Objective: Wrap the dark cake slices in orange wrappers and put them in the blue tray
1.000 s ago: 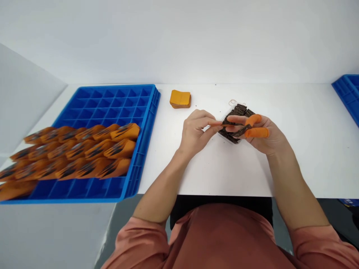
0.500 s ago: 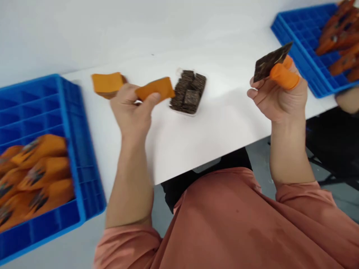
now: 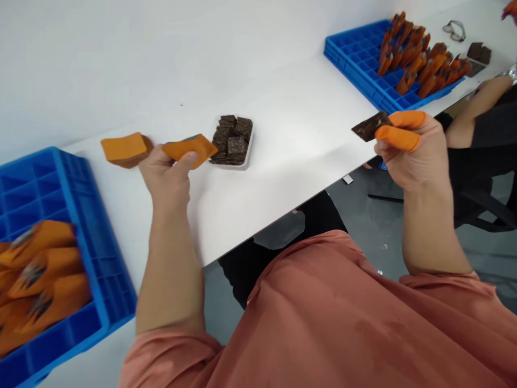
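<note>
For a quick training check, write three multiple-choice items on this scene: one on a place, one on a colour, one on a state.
1. Where is the plastic tray of dark squares?
A) In a blue crate
B) On the white table, between the hands
C) On the floor

2. What colour are the finger cots on the right hand?
A) Blue
B) White
C) Orange

3. What is the left hand doing?
A) Pinching an orange card
B) Lying flat on the table
C) Gripping the tray

1 B: the tray sits on the tabletop.
2 C: both cots show orange.
3 A: the thumb presses the card.

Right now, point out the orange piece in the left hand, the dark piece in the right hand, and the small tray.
orange piece (image 3: pixel 188 151): head view, its middle
dark piece (image 3: pixel 368 127): head view, its middle
small tray (image 3: pixel 237 166): head view, front rim
</note>
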A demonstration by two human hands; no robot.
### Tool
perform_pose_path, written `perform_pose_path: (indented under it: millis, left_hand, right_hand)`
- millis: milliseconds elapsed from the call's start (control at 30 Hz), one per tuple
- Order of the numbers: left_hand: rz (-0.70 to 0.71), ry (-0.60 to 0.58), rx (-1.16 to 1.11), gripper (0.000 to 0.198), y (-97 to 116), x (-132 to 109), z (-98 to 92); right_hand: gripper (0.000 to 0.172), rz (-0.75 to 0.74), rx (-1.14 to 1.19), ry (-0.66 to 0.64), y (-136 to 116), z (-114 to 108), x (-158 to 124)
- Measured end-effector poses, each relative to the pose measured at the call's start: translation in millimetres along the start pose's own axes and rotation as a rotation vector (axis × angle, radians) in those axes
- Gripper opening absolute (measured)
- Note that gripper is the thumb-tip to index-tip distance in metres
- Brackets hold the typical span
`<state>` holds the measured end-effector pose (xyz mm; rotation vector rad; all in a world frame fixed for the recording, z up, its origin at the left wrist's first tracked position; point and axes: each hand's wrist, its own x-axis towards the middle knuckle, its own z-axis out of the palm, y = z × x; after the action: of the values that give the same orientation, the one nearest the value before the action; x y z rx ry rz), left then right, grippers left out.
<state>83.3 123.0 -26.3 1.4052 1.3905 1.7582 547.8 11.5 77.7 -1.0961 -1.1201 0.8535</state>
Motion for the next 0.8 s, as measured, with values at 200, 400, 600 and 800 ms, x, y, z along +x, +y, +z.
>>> perform_pose_path:
  millis: [200,400,600,800]
  left_hand:
    - [0.013,0.114,-0.051,0.075,1.3,-0.4,-9.1]
    - [-0.181,0.099,-0.079,0.057,15.1,-12.8,-18.6]
    - [-0.102,-0.012,0.039,0.025,32.1,-17.2,-29.9]
    - [0.171,-0.018,0.143,0.025,40.9,-20.4,-32.4]
  right_hand:
    - [0.025,-0.01,0.075,-0.099,5.1,42.4,5.8]
    - [0.021,-0.04,0.083,-0.293,7.7,107.8,27.5]
    - [0.026,-0.2,0.088,-0.572,10.5,186.0,53.4]
    - [0.027,-0.498,-0.011,-0.742,-9.5,242.1,67.6]
